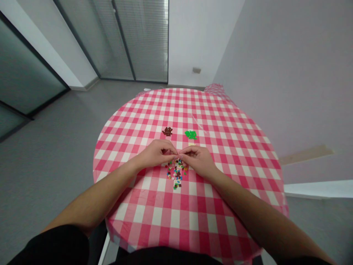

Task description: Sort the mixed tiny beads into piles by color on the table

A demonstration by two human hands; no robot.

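Note:
My left hand (157,152) and my right hand (199,159) meet over the middle of the table, fingertips almost touching. Each is closed in a pinch between thumb and fingers; anything held there is too small to make out. Just below the fingertips lies a loose scatter of tiny mixed-colour pieces (178,174), with brown, green, white, blue and yellow among them. Beyond my left hand is a small pile of brown pieces (167,131). A pile of green pieces (191,134) lies beyond my right hand. Some pale yellow pieces (192,144) are partly hidden behind that hand.
A round table with a pink and white checked cloth (171,221) stands in front of me. A thin clear strip (199,123) rests on it behind the green pile. A wall (286,73) rises on the right, and glass doors (138,40) stand at the back left.

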